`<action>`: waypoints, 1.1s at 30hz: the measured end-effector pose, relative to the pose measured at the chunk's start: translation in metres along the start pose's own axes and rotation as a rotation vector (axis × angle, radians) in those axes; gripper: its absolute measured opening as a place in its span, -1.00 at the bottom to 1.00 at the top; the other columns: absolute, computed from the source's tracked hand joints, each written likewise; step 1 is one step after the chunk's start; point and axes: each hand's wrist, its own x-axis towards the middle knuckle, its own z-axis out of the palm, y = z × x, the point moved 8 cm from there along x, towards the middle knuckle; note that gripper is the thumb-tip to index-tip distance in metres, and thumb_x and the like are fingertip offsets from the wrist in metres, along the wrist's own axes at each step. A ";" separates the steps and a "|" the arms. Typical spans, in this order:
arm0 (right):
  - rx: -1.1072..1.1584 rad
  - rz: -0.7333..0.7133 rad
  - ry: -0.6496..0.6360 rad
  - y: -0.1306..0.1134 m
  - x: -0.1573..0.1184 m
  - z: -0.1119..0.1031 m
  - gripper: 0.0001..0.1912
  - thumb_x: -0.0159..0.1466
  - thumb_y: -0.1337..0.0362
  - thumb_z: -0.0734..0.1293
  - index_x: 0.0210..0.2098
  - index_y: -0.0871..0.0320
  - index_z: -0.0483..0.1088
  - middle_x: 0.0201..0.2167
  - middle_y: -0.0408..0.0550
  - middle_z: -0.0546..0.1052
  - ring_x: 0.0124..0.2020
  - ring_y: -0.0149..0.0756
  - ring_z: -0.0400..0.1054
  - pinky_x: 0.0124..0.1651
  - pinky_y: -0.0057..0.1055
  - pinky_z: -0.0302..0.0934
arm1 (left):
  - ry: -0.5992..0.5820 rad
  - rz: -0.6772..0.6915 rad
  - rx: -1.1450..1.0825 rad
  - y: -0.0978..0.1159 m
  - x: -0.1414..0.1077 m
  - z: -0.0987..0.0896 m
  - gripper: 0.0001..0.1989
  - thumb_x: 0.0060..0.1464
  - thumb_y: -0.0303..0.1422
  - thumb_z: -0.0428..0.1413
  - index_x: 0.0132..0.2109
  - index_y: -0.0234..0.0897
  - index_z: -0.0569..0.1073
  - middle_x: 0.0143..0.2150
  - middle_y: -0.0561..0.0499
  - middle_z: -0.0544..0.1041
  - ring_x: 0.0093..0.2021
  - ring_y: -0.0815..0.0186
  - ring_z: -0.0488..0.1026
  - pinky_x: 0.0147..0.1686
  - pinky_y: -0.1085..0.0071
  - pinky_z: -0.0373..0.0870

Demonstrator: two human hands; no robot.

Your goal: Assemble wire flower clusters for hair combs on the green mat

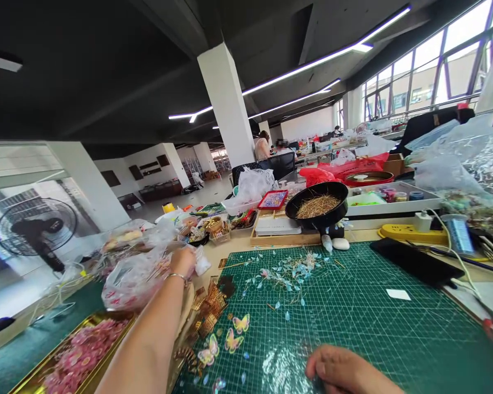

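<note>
My left hand reaches forward to the far left edge of the green cutting mat. It is among clear plastic bags, beside a small clear bag, and its fingertips are hidden. Low over the front of the mat, my right hand has its fingers curled together, and what they may hold is hidden. Butterfly pieces and gold comb-like pieces lie near my left forearm. Wired sprigs with pale blue drops are spread across the mat's back half.
A black pan of gold sticks stands behind the mat. At the right are a black phone-like slab, a yellow power strip and a white card. A gold tray of pink flowers sits at the left.
</note>
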 end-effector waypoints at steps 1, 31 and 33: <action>0.004 0.025 -0.018 0.001 -0.001 0.002 -0.69 0.08 0.09 0.35 -0.36 0.24 0.39 -0.80 -0.34 0.08 -0.76 -0.61 -0.20 -0.69 -0.55 -0.42 | -0.006 -0.010 -0.022 0.002 0.001 -0.003 -0.75 0.14 -0.23 0.06 -0.25 -0.38 0.42 -0.29 0.02 0.44 -0.26 0.28 0.42 -0.24 0.30 0.38; -0.563 -0.089 0.276 -0.037 -0.067 0.045 -0.56 0.04 -0.12 0.26 -0.57 0.11 0.11 -0.71 -0.30 0.08 -0.65 -0.50 -0.10 -0.57 -0.45 -0.23 | -0.513 0.387 -0.783 0.190 -0.370 -0.002 -0.81 -0.02 -0.34 0.00 -0.38 -0.26 0.50 -0.51 0.06 0.47 -0.48 0.35 0.34 -0.48 0.46 0.12; -0.594 -0.069 0.274 -0.033 -0.072 0.043 -0.58 0.06 -0.11 0.25 -0.55 0.11 0.12 -0.70 -0.31 0.06 -0.64 -0.49 -0.11 -0.57 -0.44 -0.23 | -0.512 0.381 -0.781 0.191 -0.371 0.000 -0.81 -0.04 -0.35 0.01 -0.37 -0.26 0.51 -0.51 0.07 0.47 -0.50 0.36 0.33 -0.51 0.46 0.08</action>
